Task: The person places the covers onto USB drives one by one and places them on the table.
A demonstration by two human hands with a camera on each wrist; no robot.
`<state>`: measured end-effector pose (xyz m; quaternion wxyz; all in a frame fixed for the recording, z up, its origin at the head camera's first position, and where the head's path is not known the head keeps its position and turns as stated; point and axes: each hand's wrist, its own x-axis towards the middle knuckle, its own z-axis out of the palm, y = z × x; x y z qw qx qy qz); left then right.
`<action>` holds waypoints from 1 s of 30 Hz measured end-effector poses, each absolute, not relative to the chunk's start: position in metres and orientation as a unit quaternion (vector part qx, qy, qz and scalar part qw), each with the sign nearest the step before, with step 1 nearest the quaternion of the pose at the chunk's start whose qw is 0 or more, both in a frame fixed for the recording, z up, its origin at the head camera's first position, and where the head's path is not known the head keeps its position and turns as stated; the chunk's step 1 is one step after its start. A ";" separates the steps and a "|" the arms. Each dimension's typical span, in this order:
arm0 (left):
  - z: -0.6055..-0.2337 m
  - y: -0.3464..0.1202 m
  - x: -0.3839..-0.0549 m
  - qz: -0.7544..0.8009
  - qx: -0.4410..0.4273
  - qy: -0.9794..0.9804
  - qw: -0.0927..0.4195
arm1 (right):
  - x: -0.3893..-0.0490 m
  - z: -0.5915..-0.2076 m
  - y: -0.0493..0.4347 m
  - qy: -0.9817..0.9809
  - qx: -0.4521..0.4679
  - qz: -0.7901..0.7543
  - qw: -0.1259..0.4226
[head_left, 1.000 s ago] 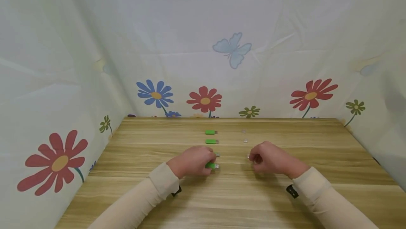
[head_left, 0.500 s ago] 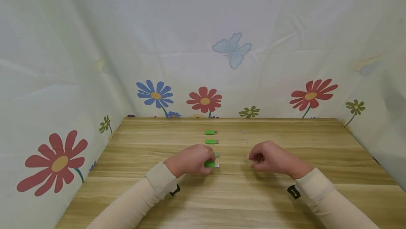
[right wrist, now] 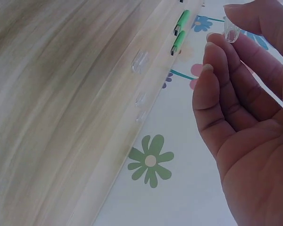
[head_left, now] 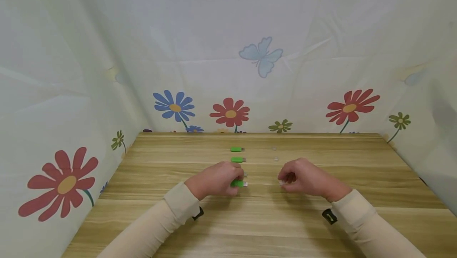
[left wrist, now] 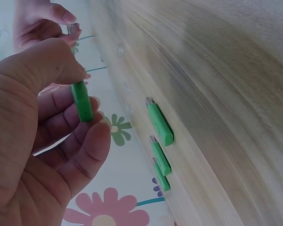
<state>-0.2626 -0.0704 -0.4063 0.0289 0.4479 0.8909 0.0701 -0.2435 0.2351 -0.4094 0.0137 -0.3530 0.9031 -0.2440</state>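
Observation:
My left hand (head_left: pixel 217 179) pinches a green USB flash drive (left wrist: pixel 83 101) between thumb and fingers above the table, its metal plug pointing right in the head view. Opposite it, my right hand (head_left: pixel 305 178) pinches a small clear plastic cap (right wrist: pixel 231 31) between thumb and forefinger. The drive and the cap are apart. Three more green flash drives lie in a column on the table: the nearest drive (left wrist: pixel 160 124), a middle drive (left wrist: pixel 161 158) and a far drive (left wrist: pixel 161 176). Three clear caps lie in another column: one cap (right wrist: pixel 140 61), a second cap (right wrist: pixel 140 99) and a third cap (right wrist: pixel 141 116).
The wood-grain table (head_left: pixel 257 226) carries both columns, drives to the left and caps to the right. A white curtain (head_left: pixel 200 51) with printed flowers and butterflies hangs behind the table and along both sides.
My left hand has raised the flash drive slightly. The fingertips of my right hand have closed in a little, and the cap between them now shows in the head view.

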 end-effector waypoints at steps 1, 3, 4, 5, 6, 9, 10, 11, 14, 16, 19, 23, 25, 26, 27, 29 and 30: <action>-0.406 -0.070 -0.263 0.072 0.449 0.890 0.028 | -0.244 -0.409 0.235 0.903 -0.351 -0.245 0.014; -0.407 -0.070 -0.263 0.075 0.450 0.890 0.027 | -0.243 -0.409 0.234 0.904 -0.349 -0.247 0.016; -0.407 -0.070 -0.263 0.077 0.450 0.889 0.027 | -0.243 -0.409 0.234 0.903 -0.349 -0.248 0.016; -0.407 -0.070 -0.263 0.077 0.449 0.890 0.027 | -0.243 -0.409 0.233 0.903 -0.350 -0.248 0.015; -0.407 -0.070 -0.262 0.078 0.449 0.890 0.028 | -0.243 -0.409 0.233 0.903 -0.351 -0.248 0.014; -0.406 -0.070 -0.261 0.081 0.444 0.892 0.033 | -0.243 -0.408 0.231 0.901 -0.354 -0.249 0.009; -0.405 -0.070 -0.261 0.081 0.443 0.892 0.034 | -0.243 -0.408 0.230 0.901 -0.355 -0.250 0.007; -0.405 -0.069 -0.261 0.081 0.443 0.892 0.035 | -0.243 -0.408 0.230 0.899 -0.358 -0.251 0.003; -0.403 -0.068 -0.260 0.084 0.443 0.892 0.037 | -0.244 -0.408 0.228 0.897 -0.362 -0.254 -0.004; -0.402 -0.068 -0.260 0.085 0.444 0.891 0.038 | -0.244 -0.408 0.227 0.895 -0.364 -0.258 -0.007; -0.401 -0.067 -0.260 0.085 0.447 0.890 0.039 | -0.243 -0.408 0.224 0.892 -0.366 -0.264 -0.007; -0.401 -0.066 -0.260 0.086 0.448 0.889 0.040 | -0.243 -0.409 0.219 0.890 -0.365 -0.274 -0.007; -0.401 -0.065 -0.260 0.084 0.451 0.888 0.038 | -0.243 -0.410 0.217 0.890 -0.360 -0.280 -0.003; -0.401 -0.065 -0.260 0.084 0.452 0.887 0.035 | -0.243 -0.410 0.216 0.890 -0.358 -0.283 -0.002; -0.401 -0.065 -0.260 0.083 0.454 0.886 0.033 | -0.242 -0.410 0.215 0.890 -0.356 -0.285 0.000; -0.400 -0.065 -0.260 0.080 0.458 0.885 0.027 | -0.242 -0.412 0.213 0.888 -0.356 -0.290 0.001; -0.400 -0.065 -0.260 0.080 0.459 0.885 0.025 | -0.242 -0.412 0.213 0.887 -0.357 -0.292 -0.001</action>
